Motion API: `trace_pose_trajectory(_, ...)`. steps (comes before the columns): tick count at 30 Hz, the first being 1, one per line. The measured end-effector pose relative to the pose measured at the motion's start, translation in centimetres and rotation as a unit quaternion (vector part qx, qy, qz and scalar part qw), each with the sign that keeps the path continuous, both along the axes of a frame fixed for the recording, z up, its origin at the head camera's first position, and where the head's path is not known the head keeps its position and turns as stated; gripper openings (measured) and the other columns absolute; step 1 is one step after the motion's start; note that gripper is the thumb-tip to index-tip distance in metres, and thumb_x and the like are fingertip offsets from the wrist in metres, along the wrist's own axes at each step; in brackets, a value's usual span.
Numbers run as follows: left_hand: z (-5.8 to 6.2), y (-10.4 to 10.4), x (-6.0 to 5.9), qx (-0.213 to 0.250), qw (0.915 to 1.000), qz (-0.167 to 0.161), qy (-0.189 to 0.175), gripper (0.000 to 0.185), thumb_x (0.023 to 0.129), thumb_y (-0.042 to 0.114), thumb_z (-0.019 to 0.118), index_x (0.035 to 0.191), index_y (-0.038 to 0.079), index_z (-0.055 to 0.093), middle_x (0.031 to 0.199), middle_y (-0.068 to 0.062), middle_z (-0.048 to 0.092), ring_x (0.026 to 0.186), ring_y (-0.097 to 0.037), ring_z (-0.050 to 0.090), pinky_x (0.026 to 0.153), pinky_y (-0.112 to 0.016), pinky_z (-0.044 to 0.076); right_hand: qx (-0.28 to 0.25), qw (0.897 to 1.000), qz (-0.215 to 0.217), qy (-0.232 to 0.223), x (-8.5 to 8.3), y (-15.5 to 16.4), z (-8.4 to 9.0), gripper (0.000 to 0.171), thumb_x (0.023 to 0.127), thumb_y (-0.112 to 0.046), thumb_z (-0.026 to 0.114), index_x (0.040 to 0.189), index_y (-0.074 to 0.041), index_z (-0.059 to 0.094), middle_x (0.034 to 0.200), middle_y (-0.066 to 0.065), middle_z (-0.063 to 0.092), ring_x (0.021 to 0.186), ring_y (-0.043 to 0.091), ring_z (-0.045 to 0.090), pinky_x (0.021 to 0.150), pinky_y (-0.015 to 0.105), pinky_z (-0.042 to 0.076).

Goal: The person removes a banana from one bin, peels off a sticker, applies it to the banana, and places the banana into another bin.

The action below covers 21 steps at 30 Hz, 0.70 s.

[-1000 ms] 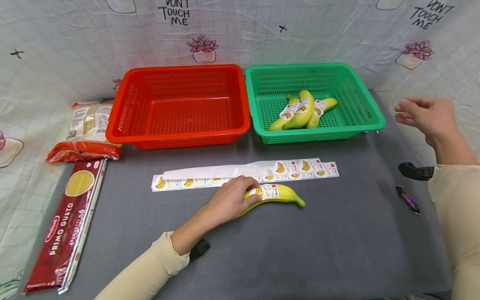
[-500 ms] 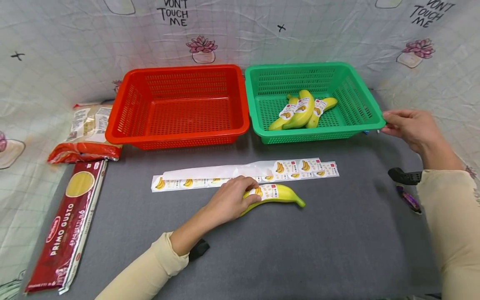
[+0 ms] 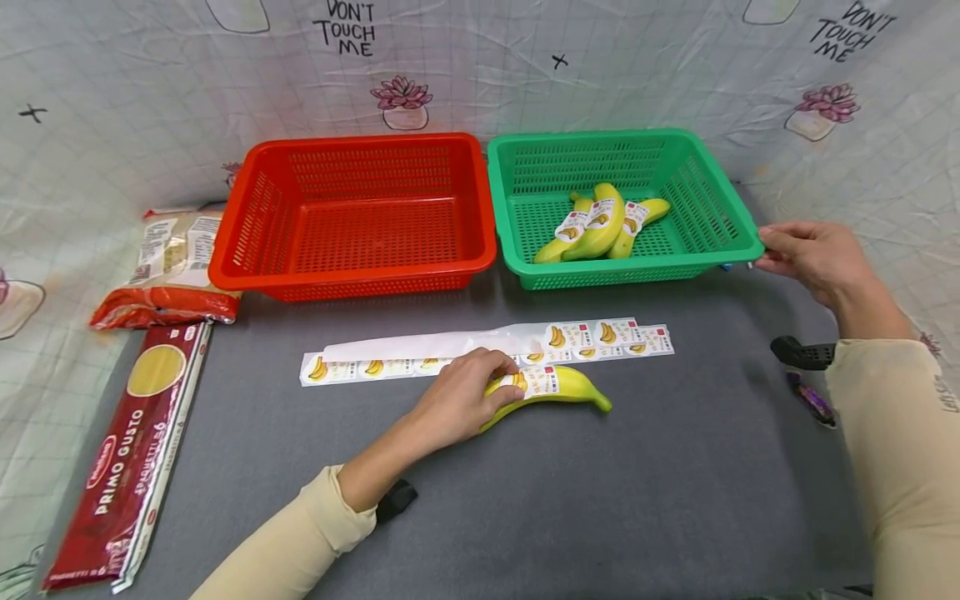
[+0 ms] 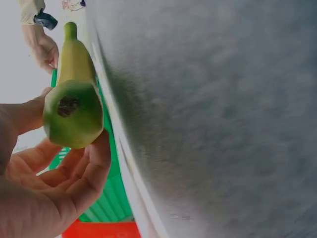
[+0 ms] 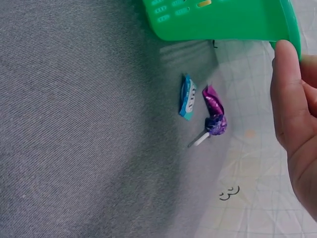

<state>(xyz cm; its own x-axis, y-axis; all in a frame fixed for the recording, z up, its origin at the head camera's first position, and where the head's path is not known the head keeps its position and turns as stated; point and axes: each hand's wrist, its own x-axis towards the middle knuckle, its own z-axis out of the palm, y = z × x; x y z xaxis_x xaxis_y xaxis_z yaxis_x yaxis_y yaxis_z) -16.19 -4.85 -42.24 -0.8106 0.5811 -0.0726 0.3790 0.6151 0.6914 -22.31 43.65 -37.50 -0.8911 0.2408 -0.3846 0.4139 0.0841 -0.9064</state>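
Observation:
My left hand [image 3: 465, 393] holds a yellow-green banana [image 3: 576, 386] by its left end on the table. That banana bears a white label [image 3: 538, 382] with a banana picture. In the left wrist view, the thumb and fingers close around the banana's dark-tipped end [image 4: 68, 106]. Over at the right, my right hand [image 3: 821, 257] pinches the front right corner of a green basket [image 3: 645, 264]. The right wrist view shows the thumb [image 5: 287, 74] on the outside of the rim. Inside the basket lie labelled bananas [image 3: 604, 227].
Left of the green basket stands a red basket [image 3: 360, 277]. Sheets of banana stickers [image 3: 450, 343] lie before both. Spaghetti [image 3: 123, 458] and another food bag [image 3: 176, 258] occupy the left. A purple-wrapped sweet [image 3: 812, 400], a lollipop [image 5: 216, 125] and a blue-wrapped sweet [image 5: 187, 97] lie right.
My right hand has come left and down from the air beside the green basket to grip its corner. The left hand and its banana have stayed in place.

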Motion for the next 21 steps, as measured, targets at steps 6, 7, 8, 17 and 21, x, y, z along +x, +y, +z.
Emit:
trace_pose_trajectory(6,2.4,0.5,-0.5,0.041,0.9988,0.019,0.018,0.025,0.091,0.028,0.077,0.111,0.014,0.072,0.104,-0.002,0.070,0.091,-0.016,0.062,0.084,-0.035,0.050,0.059,0.998,0.028,-0.017,-0.1,0.1,0.4,0.019,0.098,-0.025,0.067,0.083,-0.031,0.076,0.079,-0.012,0.072,0.070,0.004,0.072,0.065,0.020,0.059)
trace_pose_trajectory(7,3.0,0.7,-0.7,0.049,0.9983,0.021,0.020,0.025,0.092,0.029,0.077,0.111,0.014,0.072,0.105,-0.001,0.070,0.091,-0.016,0.062,0.084,-0.034,0.051,0.064,0.997,0.030,-0.019,0.0,0.2,0.4,0.019,0.098,-0.025,0.066,0.083,-0.031,0.076,0.080,-0.012,0.072,0.070,0.004,0.072,0.066,0.020,0.059)
trace_pose_trajectory(8,3.7,0.9,-0.9,0.058,0.9978,0.022,0.024,0.026,0.092,0.029,0.077,0.112,0.014,0.072,0.105,-0.002,0.070,0.091,-0.016,0.062,0.083,-0.034,0.051,0.065,0.997,0.030,-0.020,0.0,0.2,0.4,0.019,0.098,-0.025,0.066,0.083,-0.031,0.076,0.080,-0.012,0.072,0.071,0.004,0.072,0.066,0.020,0.059)
trace_pose_trajectory(17,9.3,4.0,-6.2,0.160,0.9858,0.052,-0.007,0.029,0.095,0.033,0.072,0.113,0.012,0.069,0.107,-0.002,0.069,0.087,-0.018,0.063,0.076,-0.030,0.052,0.089,0.995,0.028,-0.024,0.1,0.0,0.6,0.019,0.098,-0.028,0.066,0.082,-0.034,0.073,0.080,-0.014,0.071,0.071,0.002,0.071,0.067,0.019,0.059)
trace_pose_trajectory(21,10.2,6.8,-9.8,0.175,0.9812,0.074,-0.034,0.030,0.096,0.035,0.070,0.114,0.011,0.068,0.111,-0.003,0.070,0.095,-0.017,0.063,0.078,-0.026,0.052,0.105,0.994,0.026,-0.027,0.1,-0.2,0.7,0.016,0.098,-0.031,0.066,0.083,-0.034,0.072,0.080,-0.013,0.070,0.070,0.003,0.072,0.066,0.019,0.059)
